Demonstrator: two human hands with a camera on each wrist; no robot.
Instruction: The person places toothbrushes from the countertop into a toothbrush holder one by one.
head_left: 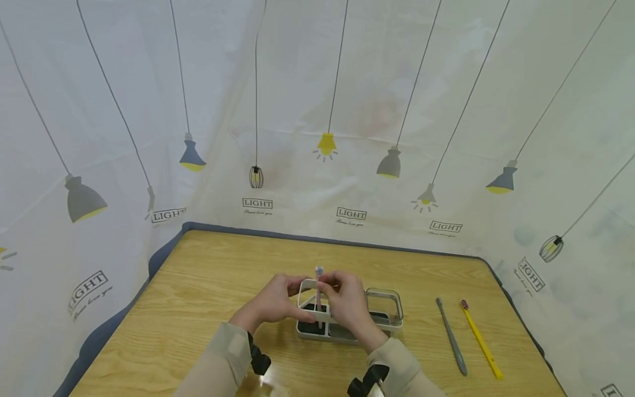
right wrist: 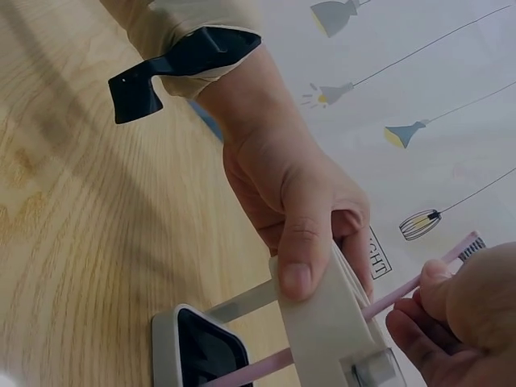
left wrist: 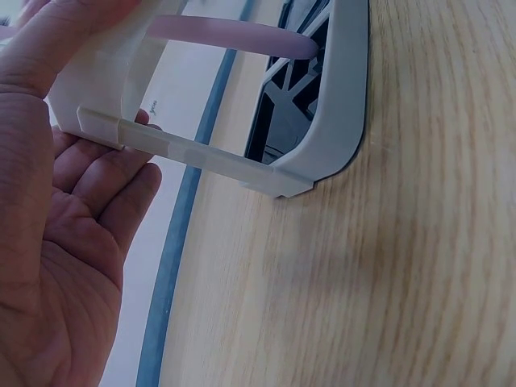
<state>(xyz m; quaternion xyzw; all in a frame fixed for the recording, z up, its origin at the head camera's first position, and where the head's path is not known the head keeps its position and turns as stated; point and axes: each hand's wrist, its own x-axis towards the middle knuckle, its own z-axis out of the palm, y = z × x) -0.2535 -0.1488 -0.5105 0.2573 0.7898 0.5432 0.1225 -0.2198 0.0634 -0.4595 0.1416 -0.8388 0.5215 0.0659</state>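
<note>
the left hand [head_left: 278, 300] has its grip on the left end of the holder's top frame [right wrist: 322, 330], thumb on the front rail and fingers behind. the right hand [head_left: 349, 300] is grasping the pink brush [right wrist: 395, 293], thumb and fingers pinching it just below the head. the brush stands nearly upright, bristles up, through the left part of the frame, its lower end at the dark left compartment of the base [left wrist: 347, 89]; whether it touches the bottom, i cannot tell. the holder is white and sits on the wooden surface [head_left: 208, 286] in front of the person.

to its right, well apart from it, a gray brush [head_left: 451, 336] and a yellow brush [head_left: 480, 337] lie side by side, heads pointing away from the person. both wrists wear black mounts [head_left: 259, 357] over beige sleeves [head_left: 218, 353]. behind, a white curtain [head_left: 292, 71] shows printed hanging lamps.
</note>
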